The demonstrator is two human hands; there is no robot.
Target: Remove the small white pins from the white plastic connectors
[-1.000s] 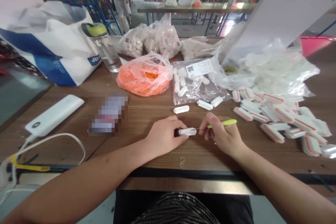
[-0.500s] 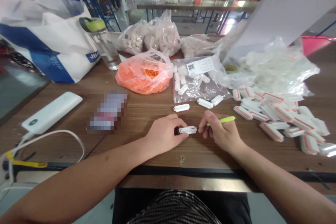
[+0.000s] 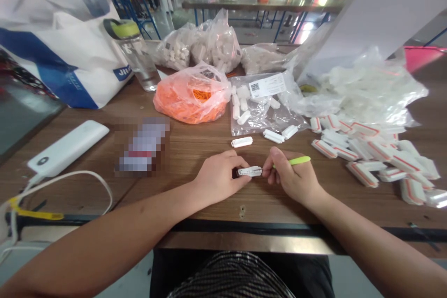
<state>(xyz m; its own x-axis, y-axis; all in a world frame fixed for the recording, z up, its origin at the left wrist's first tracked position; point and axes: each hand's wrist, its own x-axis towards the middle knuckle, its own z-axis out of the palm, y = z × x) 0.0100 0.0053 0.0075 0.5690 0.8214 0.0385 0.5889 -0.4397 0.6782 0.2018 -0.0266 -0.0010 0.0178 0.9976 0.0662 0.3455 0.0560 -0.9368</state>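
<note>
A small white plastic piece is pinched narrowly at its left end by the left hand, low over a wooden table. Just right of the piece, a lime-green pick is gripped closely by the right hand, its thin metal tip touching the piece. Only this piece is being worked on.

Just beyond the piece, three loose white pieces are laid out. Farther beyond it, more are left in a labelled clear bag. To its right, a large heap of red-striped white pieces is spread out, with crumpled clear plastic behind it. To its left are a white power bank with a cable and a blurred object.

Beyond the piece, an orange-filled bag, a water bottle, a shopping bag and full bags of white pieces are placed.
</note>
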